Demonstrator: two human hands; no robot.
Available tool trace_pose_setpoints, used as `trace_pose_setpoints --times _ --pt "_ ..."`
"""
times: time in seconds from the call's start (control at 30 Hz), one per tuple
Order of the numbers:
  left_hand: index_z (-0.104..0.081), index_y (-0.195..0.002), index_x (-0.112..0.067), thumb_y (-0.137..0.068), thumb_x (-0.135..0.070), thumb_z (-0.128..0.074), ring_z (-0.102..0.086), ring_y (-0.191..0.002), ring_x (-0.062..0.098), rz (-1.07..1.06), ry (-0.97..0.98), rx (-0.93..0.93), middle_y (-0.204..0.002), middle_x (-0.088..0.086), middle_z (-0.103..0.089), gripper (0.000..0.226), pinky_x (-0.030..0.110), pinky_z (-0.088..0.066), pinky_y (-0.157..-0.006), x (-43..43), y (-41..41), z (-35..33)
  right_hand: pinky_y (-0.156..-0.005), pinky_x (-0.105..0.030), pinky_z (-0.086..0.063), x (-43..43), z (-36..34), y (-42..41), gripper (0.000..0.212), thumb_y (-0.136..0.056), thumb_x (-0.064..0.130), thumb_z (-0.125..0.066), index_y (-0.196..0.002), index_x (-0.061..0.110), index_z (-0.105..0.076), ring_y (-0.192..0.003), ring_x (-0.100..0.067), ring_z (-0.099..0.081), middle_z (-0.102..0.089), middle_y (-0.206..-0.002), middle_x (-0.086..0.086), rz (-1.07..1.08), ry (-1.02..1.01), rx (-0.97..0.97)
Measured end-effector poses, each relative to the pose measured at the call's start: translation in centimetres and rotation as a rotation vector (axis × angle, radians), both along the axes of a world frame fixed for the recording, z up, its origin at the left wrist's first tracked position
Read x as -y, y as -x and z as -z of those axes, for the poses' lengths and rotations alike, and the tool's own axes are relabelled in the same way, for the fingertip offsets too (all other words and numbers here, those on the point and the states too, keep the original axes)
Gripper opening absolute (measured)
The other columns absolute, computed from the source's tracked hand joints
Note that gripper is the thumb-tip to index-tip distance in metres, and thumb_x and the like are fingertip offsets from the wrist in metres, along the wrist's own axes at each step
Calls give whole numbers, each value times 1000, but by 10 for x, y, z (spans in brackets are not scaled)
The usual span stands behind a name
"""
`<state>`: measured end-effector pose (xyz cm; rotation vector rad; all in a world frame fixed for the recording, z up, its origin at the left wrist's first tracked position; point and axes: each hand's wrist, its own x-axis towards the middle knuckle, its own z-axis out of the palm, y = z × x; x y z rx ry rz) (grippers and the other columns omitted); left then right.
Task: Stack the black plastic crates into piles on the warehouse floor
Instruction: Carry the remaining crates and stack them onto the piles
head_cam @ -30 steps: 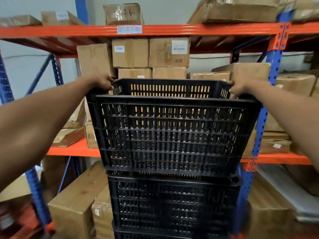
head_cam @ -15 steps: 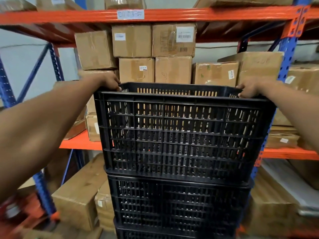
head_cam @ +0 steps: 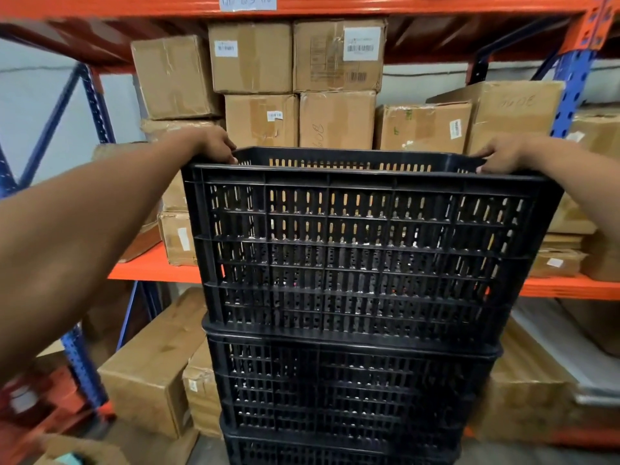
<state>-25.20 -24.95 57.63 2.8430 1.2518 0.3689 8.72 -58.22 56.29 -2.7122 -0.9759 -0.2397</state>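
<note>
Gripped at both rim corners

Left hand [head_cam: 214,146] and right hand [head_cam: 500,154] curl over the far rim corners of the top crate [head_cam: 362,256], black slotted plastic, seated on a lower crate [head_cam: 352,384] in the pile. Behind, cardboard boxes [head_cam: 335,119] fill orange shelving [head_cam: 402,5].

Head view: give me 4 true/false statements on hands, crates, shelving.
1. The left hand grips the rim of the top black slotted plastic crate. True.
2. The right hand hangs clear of that crate. False: it holds the rim at the far right corner.
3. More black plastic crates stand beneath the top one. True.
4. The orange steel shelves behind hold blue plastic drums. False: they hold brown cardboard boxes.
</note>
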Motion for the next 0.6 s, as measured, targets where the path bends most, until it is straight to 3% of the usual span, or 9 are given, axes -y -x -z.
trace_pose_setpoints --times 0.17,0.37,0.47,0.6 --pt "-46 -142 -9 -91 -23 -60 -47 -131 33 -12 -54 -30 -143 17 -50 55 39 -34 -112 -8 -3 3 -103 -35 -38 2 2 11 39 -93 9 -54 -131 4 -59 -123 -35 -51 -56 -134 -20 3 -34 -13" --pt "-44 -144 -11 -93 -26 -57 -45 -133 34 -14 -128 -122 -144 18 -49 55 42 -35 -111 -4 -3 4 -97 -38 -42 12 0 21 39 -86 21 -63 -122 7 -66 -115 -34 -56 -62 -125 -17 3 15 14" --pt "-47 -142 -9 -94 -26 -56 -47 -130 35 5 -134 -151 -141 19 -51 52 43 -36 -110 2 0 4 -100 -38 -40 15 -3 29 41 -90 18 -58 -128 3 -60 -121 -34 -53 -57 -133 -18 -6 100 16" --pt "-45 -142 -3 -96 -21 -54 -47 -131 35 23 -120 -140 -143 21 -50 50 41 -34 -110 11 2 4 -81 -36 -43 21 -3 35 36 -90 10 -61 -126 2 -60 -99 -31 -57 -61 -119 -18 -66 185 -75"
